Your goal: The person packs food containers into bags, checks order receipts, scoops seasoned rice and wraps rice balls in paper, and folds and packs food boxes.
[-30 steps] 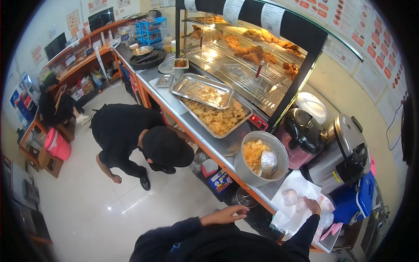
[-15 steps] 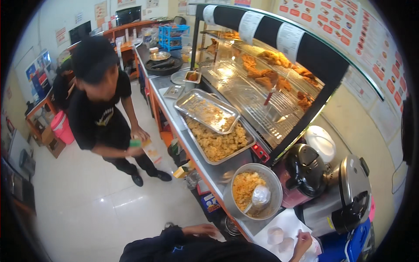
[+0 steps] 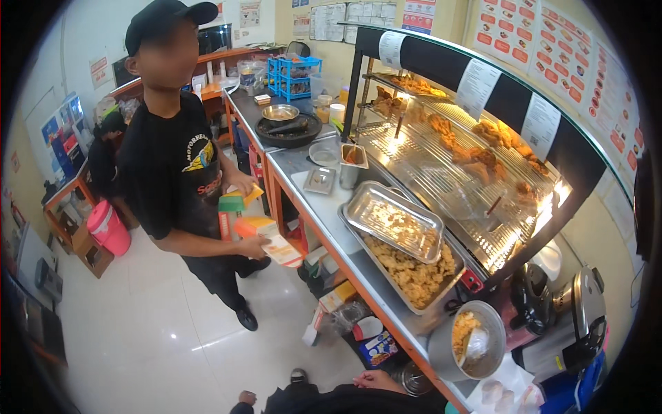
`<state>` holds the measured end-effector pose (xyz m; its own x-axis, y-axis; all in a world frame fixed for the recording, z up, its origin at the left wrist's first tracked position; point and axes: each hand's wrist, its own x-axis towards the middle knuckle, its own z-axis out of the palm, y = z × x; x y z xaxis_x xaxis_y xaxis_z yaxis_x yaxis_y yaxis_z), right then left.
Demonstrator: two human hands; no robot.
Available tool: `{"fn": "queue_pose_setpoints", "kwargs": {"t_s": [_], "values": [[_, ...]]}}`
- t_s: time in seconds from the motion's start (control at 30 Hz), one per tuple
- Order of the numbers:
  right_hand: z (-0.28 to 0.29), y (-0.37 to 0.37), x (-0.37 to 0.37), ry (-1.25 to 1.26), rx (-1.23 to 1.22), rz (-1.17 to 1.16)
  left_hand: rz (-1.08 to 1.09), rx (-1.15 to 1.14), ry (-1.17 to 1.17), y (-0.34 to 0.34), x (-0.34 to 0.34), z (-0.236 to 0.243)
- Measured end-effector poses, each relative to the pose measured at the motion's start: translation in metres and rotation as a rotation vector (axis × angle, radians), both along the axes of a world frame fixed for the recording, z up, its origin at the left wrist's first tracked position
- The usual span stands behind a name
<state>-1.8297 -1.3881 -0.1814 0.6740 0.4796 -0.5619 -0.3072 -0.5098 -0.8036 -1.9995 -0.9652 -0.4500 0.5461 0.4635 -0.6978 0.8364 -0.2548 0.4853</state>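
At the lower edge, my right hand hovers in front of the counter's side with nothing in it, its fingers loosely stretched toward the left. My left hand shows only as a small part beside my dark clothing, and its fingers are too hidden to read. Nearest on the counter stands a deep metal pot of orange-yellow rice, with a plastic-covered scoop inside. White paper with wrapped rounded portions lies beyond my right hand. Facing the counter, a co-worker holds orange, white and green cardboard food boxes.
A tray of fried pieces, partly covered by a metal tray, sits before the lit warmer cabinet. Rice cookers stand at the right. Boxes and bags fill the space below the counter.
My view has turned, so the counter sits further right. My right hand has left the white paper and moved left. The co-worker has straightened up and lifted the boxes.
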Motion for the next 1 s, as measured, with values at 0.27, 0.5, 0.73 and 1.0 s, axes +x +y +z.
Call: {"fn": "queue_pose_setpoints", "kwargs": {"t_s": [0.27, 0.5, 0.73, 1.0], "values": [[-0.238, -0.05, -0.049, 0.299, -0.527, -0.118, -0.185, -0.142, -0.162, -0.039, 0.09, 0.037], [-0.234, -0.076, -0.032, 0.392, -0.454, -0.091, -0.112, -0.17, -0.075, -0.03, 0.105, 0.042], [-0.194, -0.003, 0.044, -0.377, -0.26, 0.132, -0.109, -0.046, 0.015, -0.011, 0.097, 0.045], [-0.252, -0.068, 0.013, -0.211, -0.511, 0.387, -0.153, -0.182, -0.165, -0.041, 0.131, 0.043]]}}
